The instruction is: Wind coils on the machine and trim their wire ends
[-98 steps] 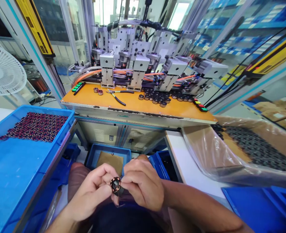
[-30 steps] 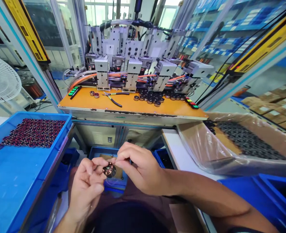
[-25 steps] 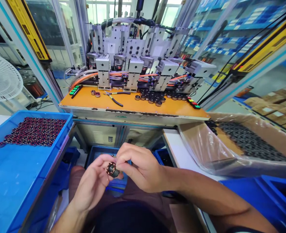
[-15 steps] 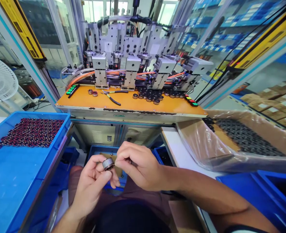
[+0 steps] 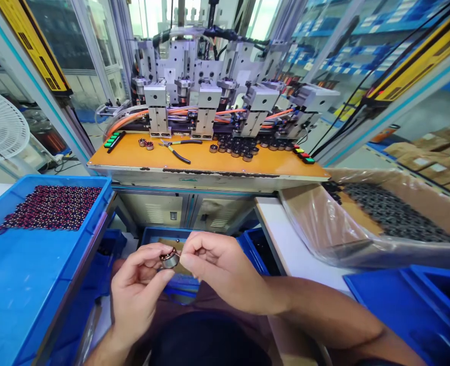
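Observation:
A small wound motor stator [image 5: 169, 260], a grey metal ring with copper windings on its upper face, sits between the thumb and fingers of my left hand [image 5: 139, 284]. Close against its right side, my right hand [image 5: 220, 269] is closed in a pinch. A thin copper-coloured wire end seems to run from the stator into those fingertips, though most of it is hidden. Both hands are above my lap, in front of the machine bench.
A winding machine [image 5: 205, 101] stands on the orange bench [image 5: 129, 157] with pliers [image 5: 179, 152] and several dark stators [image 5: 234, 146]. At left is a blue tray [image 5: 22, 284] of wound stators; at right, a plastic-lined carton [image 5: 312, 223] of grey parts. A blue bin [image 5: 385, 300] is nearby.
The stator has been turned in my left hand, so its copper windings now face up. My right hand has shifted slightly down and stays pinched beside it.

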`<state>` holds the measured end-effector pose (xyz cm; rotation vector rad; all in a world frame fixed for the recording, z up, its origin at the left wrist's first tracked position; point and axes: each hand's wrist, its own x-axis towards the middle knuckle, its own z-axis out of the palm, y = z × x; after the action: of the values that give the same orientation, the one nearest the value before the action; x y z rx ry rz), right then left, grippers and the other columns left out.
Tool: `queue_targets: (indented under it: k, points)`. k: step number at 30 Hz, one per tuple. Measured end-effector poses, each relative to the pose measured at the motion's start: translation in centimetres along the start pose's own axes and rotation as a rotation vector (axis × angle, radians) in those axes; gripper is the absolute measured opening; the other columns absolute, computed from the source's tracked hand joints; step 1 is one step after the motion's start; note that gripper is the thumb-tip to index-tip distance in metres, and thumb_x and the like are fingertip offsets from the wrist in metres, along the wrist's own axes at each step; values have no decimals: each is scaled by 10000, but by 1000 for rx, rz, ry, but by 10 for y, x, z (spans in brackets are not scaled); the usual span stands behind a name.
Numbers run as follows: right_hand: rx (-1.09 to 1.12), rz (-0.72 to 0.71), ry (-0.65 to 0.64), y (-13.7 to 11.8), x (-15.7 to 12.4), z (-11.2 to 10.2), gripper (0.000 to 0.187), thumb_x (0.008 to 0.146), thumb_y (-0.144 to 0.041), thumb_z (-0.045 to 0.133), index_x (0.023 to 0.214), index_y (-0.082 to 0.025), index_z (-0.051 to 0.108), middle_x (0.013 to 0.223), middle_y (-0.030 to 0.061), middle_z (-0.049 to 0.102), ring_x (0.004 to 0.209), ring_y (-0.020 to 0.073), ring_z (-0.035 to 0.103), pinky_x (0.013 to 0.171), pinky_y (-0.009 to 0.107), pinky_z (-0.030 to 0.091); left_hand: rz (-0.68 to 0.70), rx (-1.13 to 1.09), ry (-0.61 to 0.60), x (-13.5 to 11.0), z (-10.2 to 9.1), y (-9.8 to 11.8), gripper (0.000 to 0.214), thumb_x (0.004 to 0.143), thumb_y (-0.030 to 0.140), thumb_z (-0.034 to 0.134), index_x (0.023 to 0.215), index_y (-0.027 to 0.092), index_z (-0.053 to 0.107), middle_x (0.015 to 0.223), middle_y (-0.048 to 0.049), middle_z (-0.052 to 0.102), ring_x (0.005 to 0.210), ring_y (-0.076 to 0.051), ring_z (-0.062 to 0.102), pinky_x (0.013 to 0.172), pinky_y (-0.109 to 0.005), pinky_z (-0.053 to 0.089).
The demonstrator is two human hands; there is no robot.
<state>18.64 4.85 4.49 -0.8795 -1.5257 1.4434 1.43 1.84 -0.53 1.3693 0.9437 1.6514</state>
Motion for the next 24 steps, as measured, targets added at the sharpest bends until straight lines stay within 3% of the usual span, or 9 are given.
queue_targets:
  k: [3, 5, 8, 12, 14, 16, 19, 21, 24]
  points:
    - [181, 270, -100, -1, 0, 1, 274, 796, -385, 688, 706, -153, 572, 600, -31, 546, 520, 74, 499, 519, 205, 429, -18, -35, -40, 1, -3, -3, 297, 777, 27, 736, 975, 249, 731, 1167, -36, 746, 1084, -171, 706, 887, -226, 591]
    - [211, 355, -122, 0, 3, 0, 346, 728, -437, 757, 703, -154, 559, 562, -39, 552, 496, 71, 508, 504, 195, 439, -40, -99, -67, 1, -5, -4, 297, 781, 41, 740, 978, 263, 734, 1158, -35, 756, 1086, -192, 711, 911, -282, 596]
    - [257, 367, -165, 5, 6, -2, 401, 693, -466, 802, 791, -150, 576, 592, -42, 583, 509, 73, 546, 509, 189, 470, -52, -160, -104, 1, -6, -4, 300, 776, 63, 757, 984, 279, 741, 1146, -43, 767, 1101, -230, 711, 943, -355, 589]
    - [349, 255, -289, 17, 6, 0, 351, 777, -437, 745, 874, -126, 614, 635, -18, 615, 523, 79, 580, 525, 200, 499, -112, -202, -113, 4, -4, -8, 238, 803, 123, 752, 967, 295, 766, 1163, -61, 764, 1169, -267, 675, 998, -441, 553]
    - [279, 74, -190, 24, 6, 1, 278, 785, -351, 743, 911, -132, 626, 682, -7, 634, 545, 85, 591, 525, 202, 505, -152, -276, -78, 7, -3, -13, 141, 858, 223, 712, 954, 305, 775, 1171, -53, 761, 1179, -266, 669, 1006, -462, 545]
    - [23, -256, 12, 31, 7, 0, 222, 783, -255, 738, 949, -151, 635, 749, 11, 659, 606, 103, 616, 555, 216, 527, -216, -279, 37, 9, -2, -17, 141, 911, 315, 646, 965, 303, 776, 1189, -40, 755, 1174, -245, 672, 998, -424, 551]
    - [-529, -752, 294, 42, 13, -7, 185, 806, -154, 694, 981, -175, 635, 833, 48, 708, 729, 144, 671, 657, 250, 567, -213, 49, 261, 4, -4, -17, 199, 899, 293, 666, 1081, 290, 746, 1171, -22, 756, 1113, -175, 691, 989, -291, 533]
    - [-772, -949, 376, 51, 17, -14, 224, 814, -113, 662, 1027, -173, 624, 859, 63, 726, 777, 164, 693, 720, 277, 587, -73, 335, 220, -3, -5, -10, 329, 827, 228, 744, 1150, 284, 722, 1130, -21, 760, 1062, -172, 694, 969, -264, 526]
    - [-929, -1145, 336, 60, 20, -21, 256, 830, -103, 623, 1085, -121, 615, 870, 103, 729, 803, 200, 702, 721, 318, 601, 112, 554, -15, -9, 1, 7, 484, 740, 184, 810, 1202, 276, 700, 1110, -32, 757, 983, -204, 708, 923, -288, 548]
